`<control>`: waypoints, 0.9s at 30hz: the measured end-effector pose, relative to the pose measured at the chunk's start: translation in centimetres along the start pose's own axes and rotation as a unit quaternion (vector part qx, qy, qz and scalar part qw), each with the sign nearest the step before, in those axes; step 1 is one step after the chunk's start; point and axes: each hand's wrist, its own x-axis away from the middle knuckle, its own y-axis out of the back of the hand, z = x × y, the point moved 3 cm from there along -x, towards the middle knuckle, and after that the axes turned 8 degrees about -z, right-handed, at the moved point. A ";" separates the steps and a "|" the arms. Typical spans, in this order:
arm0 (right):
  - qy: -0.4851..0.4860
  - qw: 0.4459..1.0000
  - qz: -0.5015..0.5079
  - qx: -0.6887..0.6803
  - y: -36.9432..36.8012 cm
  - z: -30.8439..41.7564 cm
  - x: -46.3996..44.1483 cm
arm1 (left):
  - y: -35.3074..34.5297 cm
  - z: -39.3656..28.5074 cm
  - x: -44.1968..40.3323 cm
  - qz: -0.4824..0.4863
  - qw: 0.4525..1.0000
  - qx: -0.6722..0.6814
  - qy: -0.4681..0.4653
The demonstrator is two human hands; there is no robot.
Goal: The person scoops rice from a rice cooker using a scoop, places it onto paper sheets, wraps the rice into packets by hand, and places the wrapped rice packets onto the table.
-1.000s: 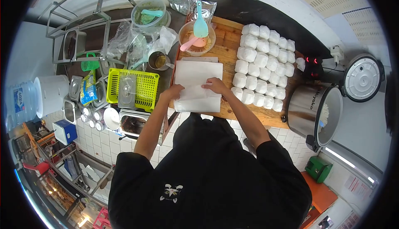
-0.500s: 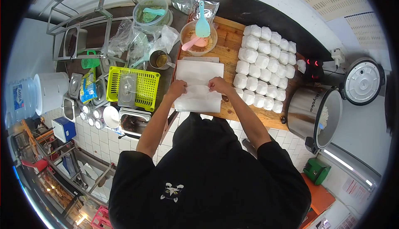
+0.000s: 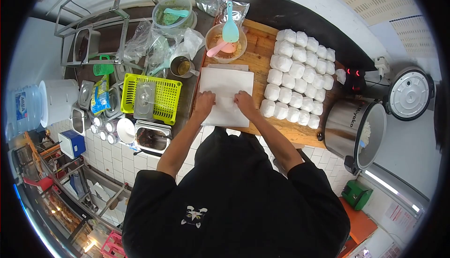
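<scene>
A stack of white paper sheets (image 3: 227,77) lies on the wooden table's near left part, in front of my body. My left hand (image 3: 205,103) is at the left side of the stack with its fingers curled onto the top sheet. Opposite it, my right hand (image 3: 244,102) grips at the right side, fingers also bent in. Between the hands the paper lies nearly flat. The fingertips are partly hidden from above. Just beyond the stack stands a clear bowl (image 3: 209,37) of food, with a light blue rice paddle (image 3: 230,31) and a pink spatula (image 3: 219,48) in it.
Rows of white paper-wrapped parcels (image 3: 295,77) cover the table's right side. A large rice cooker (image 3: 344,124) with rice stands at far right, its lid (image 3: 409,92) off. To the left are a yellow-green basket (image 3: 171,96), a metal mug (image 3: 180,66) and a green-filled tub (image 3: 164,19).
The paper's middle was bowed between my hands and now lies flatter. Both hands have shifted slightly toward my body, and the view has moved a little.
</scene>
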 end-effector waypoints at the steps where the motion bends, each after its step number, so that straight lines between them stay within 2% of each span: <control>1: 0.010 1.000 -0.018 0.006 -0.4 0.2 1.0 | 0.2 -0.4 0.8 -0.009 1.000 -0.007 -0.020; 4: 0.055 0.993 -0.100 -0.025 -0.1 0.6 3.1 | 0.5 -1.1 3.4 -0.015 0.999 0.011 -0.035; 6: 0.052 0.992 -0.096 -0.067 2.4 1.9 4.4 | 0.0 -1.2 4.8 -0.010 0.999 0.031 -0.015; 7: 0.051 0.990 -0.092 -0.088 3.5 2.3 4.7 | 0.6 -1.8 5.9 -0.145 0.985 0.042 -0.088; 10: 0.163 0.984 -0.057 -0.045 2.6 0.5 5.4 | 0.1 -0.6 6.9 -0.161 0.977 0.006 -0.143; 13: 0.059 0.993 0.026 -0.094 1.1 -1.2 4.0 | -0.4 0.5 4.8 -0.060 0.993 0.095 -0.022; 16: -0.147 0.975 0.113 -0.120 0.6 -0.5 1.0 | -0.3 0.9 1.2 0.078 0.986 0.097 0.114; 17: -0.115 0.987 0.070 -0.084 0.6 0.5 0.1 | -0.1 0.8 0.1 0.044 0.986 0.076 0.139; 19: -0.049 0.999 -0.017 -0.012 0.6 1.9 -0.5 | -0.2 0.5 -0.6 0.002 0.998 0.035 0.057; 20: -0.033 0.999 -0.009 -0.007 0.7 2.2 -0.7 | -0.1 0.5 -1.0 -0.021 1.000 0.013 0.014; 22: -0.003 1.000 0.005 0.001 0.8 2.8 -1.1 | 0.5 0.1 -1.1 0.021 1.000 0.015 -0.018; 23: -0.039 0.997 0.039 -0.057 0.9 2.6 -1.0 | 0.7 -0.2 -0.8 0.044 0.998 0.017 -0.034; 24: -0.075 0.988 0.072 -0.114 0.6 1.6 -1.0 | 0.2 0.5 -0.7 0.078 0.983 0.166 0.001; 25: -0.110 0.974 0.104 -0.170 0.4 0.6 -0.7 | -0.5 1.7 -0.3 0.112 0.943 0.312 0.036; 27: -0.111 0.930 0.132 -0.325 0.2 -1.1 0.6 | -0.2 1.8 0.3 0.184 0.814 0.536 0.126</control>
